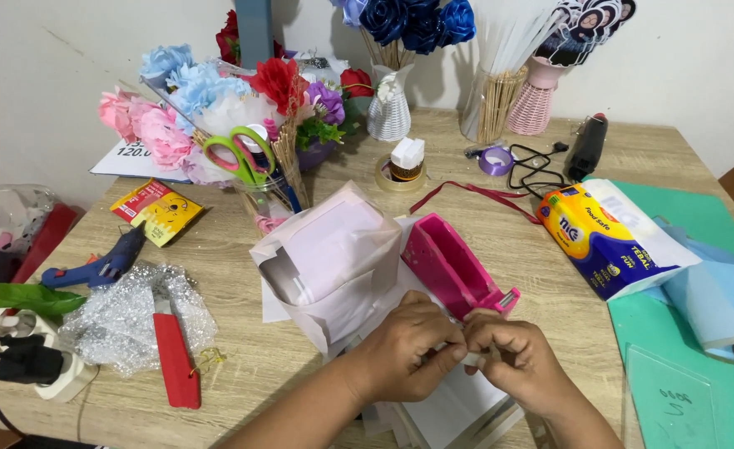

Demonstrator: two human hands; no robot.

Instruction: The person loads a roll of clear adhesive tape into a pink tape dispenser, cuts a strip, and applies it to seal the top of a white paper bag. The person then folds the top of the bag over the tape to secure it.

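Two bare hands are seen at the lower middle of the wooden table [242, 333], brought together until their fingers touch. The left hand [404, 353] is clenched around a small strip of clear tape [472, 359], and the right hand [512, 357] is pinched on the same strip from the other side; only a pale sliver of it is shown between the fingertips. The strip is held just in front of the cutter end of one pink tape dispenser [454, 266], which is laid on a stack of white paper sheets [450, 407] beneath the hands.

Just beside the dispenser, to its left, one box half wrapped in white paper [325, 258] is placed, its open end turned toward the left edge. One glass jar [271, 199] holding one pair of green-and-pink scissors [238, 154] is set behind it.

At the left, two glue guns can be counted: one blue [105, 266] lying near a sheet of bubble wrap [126, 320], and one black [587, 145] far back on the right. One red-handled cutter [174, 357] is laid on the bubble wrap. One yellow-and-blue tissue pack [608, 237] is placed to the right, near one red ribbon [475, 193]. Two rolls of tape are counted behind: one clear [383, 179], one purple [496, 160]. Two vases, one white [389, 108] and one pink [531, 108], are stood against the wall.
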